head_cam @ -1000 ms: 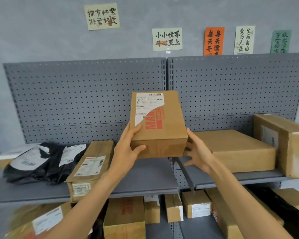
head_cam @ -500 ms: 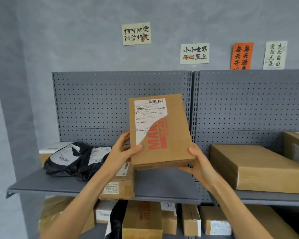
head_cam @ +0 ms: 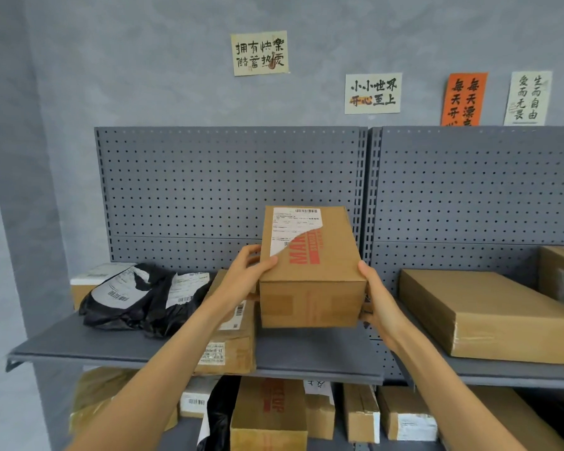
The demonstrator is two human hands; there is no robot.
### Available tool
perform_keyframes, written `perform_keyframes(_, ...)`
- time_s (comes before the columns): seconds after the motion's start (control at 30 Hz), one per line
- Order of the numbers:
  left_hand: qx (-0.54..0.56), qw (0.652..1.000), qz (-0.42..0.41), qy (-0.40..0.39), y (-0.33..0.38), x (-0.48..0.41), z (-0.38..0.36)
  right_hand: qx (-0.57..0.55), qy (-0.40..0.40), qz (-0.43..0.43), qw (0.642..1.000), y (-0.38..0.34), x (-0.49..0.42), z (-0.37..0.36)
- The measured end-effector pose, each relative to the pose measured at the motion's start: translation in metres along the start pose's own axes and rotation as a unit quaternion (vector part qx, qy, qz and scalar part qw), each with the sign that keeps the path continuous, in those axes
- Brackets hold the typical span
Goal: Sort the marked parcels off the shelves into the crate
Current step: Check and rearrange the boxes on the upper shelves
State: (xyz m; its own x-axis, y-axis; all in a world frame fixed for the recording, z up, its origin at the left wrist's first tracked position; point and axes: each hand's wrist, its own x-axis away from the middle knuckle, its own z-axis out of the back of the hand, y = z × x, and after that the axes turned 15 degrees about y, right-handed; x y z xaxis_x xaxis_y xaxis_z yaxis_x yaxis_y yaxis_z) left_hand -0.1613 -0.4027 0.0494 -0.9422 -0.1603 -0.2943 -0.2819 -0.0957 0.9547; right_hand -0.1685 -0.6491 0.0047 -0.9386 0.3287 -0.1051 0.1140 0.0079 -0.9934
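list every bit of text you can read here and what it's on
"拥有快樂 儲蓄热爱": pale yellow sign
"小小世界 开心至上": white sign
"每天开" and "每天漂", cut off below: orange sign
"生而自由 爱而无畏": rightmost sign
"MA", in red, the rest under its shipping label: held box
Shipping label print, and the red print on the lower box: too small or blurred to read

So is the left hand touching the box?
Touching. In the head view the left hand grips the box, thumb pressed on its top edge.
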Motion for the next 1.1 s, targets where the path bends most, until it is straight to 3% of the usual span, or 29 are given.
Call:
perform_keyframes(0.3, -0.079, 0.995, 0.065, 0.019, -0.023, -0.046, -0.021, 0.034, 0.028, -0.103, 0.994, 0.009, -0.047, -0.019)
perform_keyframes(0.53, -0.164, 0.981, 0.067, 0.073, -0.058, -0.071, -0.011, 0.091, -0.030, -0.130, 0.987, 0.024, -0.067, -0.041)
perform_keyframes(0.87, -0.143, 0.982, 0.116, 0.046, -0.069, -0.085, -0.015, 0.097, -0.033, -0.182, 0.978, 0.027, -0.062, -0.041)
perform_keyframes(1.0, -0.166, 0.974, 0.129, 0.084, -0.067, -0.084, -0.020, 0.122, -0.022, -0.150, 0.981, 0.019, -0.044, -0.044)
perform_keyframes(1.1, -0.311, 0.939, 0.011, 0.150, -0.057, -0.079, -0.026, 0.161, 0.017, -0.049, 0.986, 0.002, -0.030, -0.024)
